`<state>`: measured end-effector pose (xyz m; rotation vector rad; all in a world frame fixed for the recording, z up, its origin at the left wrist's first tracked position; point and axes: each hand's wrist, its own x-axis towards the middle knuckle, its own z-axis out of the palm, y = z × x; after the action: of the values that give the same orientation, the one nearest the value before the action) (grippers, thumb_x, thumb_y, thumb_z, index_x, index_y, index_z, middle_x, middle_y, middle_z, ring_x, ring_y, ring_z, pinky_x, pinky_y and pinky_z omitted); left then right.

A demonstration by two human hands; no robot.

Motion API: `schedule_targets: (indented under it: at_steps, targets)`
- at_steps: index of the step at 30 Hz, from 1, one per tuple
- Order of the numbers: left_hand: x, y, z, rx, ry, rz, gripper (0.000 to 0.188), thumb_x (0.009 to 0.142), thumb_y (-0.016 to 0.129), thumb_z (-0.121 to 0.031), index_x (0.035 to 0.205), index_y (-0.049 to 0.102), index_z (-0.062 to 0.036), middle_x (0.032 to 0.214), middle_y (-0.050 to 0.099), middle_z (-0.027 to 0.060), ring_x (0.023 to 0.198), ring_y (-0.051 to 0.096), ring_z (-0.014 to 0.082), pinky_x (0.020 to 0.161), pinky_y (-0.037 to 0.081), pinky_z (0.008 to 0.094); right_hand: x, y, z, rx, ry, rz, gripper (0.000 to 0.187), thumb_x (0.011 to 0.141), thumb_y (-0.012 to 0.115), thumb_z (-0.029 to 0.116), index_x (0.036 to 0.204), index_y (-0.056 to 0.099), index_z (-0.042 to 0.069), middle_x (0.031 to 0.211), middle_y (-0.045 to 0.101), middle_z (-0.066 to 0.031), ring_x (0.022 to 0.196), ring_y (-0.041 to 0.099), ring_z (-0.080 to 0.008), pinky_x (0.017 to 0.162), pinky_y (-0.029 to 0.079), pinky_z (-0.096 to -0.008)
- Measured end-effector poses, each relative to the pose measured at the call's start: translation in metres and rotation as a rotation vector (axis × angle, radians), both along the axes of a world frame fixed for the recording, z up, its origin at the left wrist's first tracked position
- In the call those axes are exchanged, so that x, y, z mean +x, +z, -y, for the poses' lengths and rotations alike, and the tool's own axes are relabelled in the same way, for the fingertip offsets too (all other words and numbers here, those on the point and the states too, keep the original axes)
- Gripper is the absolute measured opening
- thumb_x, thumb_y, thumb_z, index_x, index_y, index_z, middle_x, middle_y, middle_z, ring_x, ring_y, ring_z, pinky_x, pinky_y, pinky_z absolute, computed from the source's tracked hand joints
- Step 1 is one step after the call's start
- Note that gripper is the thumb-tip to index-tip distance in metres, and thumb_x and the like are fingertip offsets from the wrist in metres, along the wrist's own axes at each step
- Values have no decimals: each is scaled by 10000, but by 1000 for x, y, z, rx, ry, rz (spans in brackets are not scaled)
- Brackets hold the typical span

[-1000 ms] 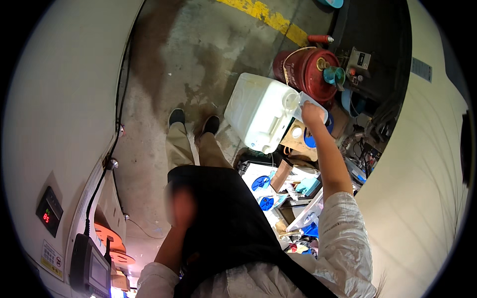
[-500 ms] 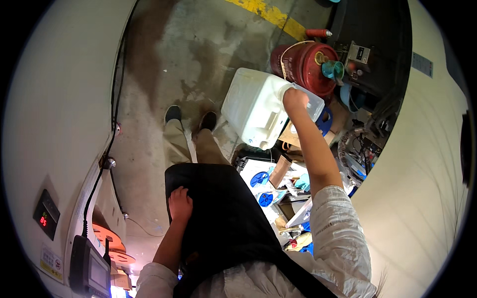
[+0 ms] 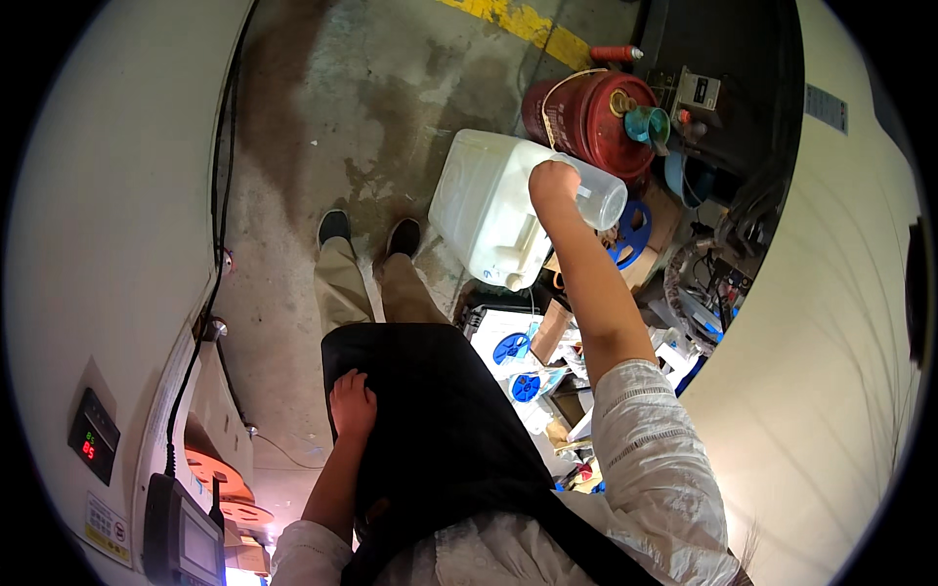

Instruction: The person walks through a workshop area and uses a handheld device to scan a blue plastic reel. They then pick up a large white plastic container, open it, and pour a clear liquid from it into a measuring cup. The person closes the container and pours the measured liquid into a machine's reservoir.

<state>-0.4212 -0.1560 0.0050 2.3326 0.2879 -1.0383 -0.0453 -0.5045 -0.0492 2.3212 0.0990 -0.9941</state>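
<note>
My right hand [image 3: 554, 188] reaches far forward over a large whitish plastic jerrycan [image 3: 481, 195] and is closed on a clear plastic jug [image 3: 601, 199]. The jug lies tilted, its base toward the right; my hand hides its handle and part of its rim. Below the hand, the jerrycan's opening is covered from sight. My left hand [image 3: 353, 404] lies against the front of my black apron [image 3: 420, 391], fingers stretched out, with nothing in it.
A red bucket [image 3: 591, 122] with a teal funnel-like cup [image 3: 648, 125] stands beyond the jerrycan. Blue reels [image 3: 511, 349] and clutter lie to the right. A pale machine wall [image 3: 117, 225] with cables rises on the left.
My right hand has shifted a little left with the jug, which is now more tilted, its base showing to the right. My left hand stays on the apron.
</note>
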Motion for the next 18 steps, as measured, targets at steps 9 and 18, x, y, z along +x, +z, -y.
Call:
schedule_targets:
  at_steps: [9,18]
  targets:
    - [2,0,-1,-3,-30,3,277,797,552,-136,1064,597,-74,1212,559,96,1136,498,295,944,406,428,1,-7,-3,21,-29,4,172,803,582,146,873,738,133,931,711,-63,841,688,-222,580,537,-375]
    - [-3,-3,-2,-6,-44,57,265,791,558,-127,1047,601,-77,1192,567,89,1114,510,292,927,415,425,-6,1,2,29,8,57,156,811,579,141,868,724,132,900,702,-44,831,687,-208,612,537,-332]
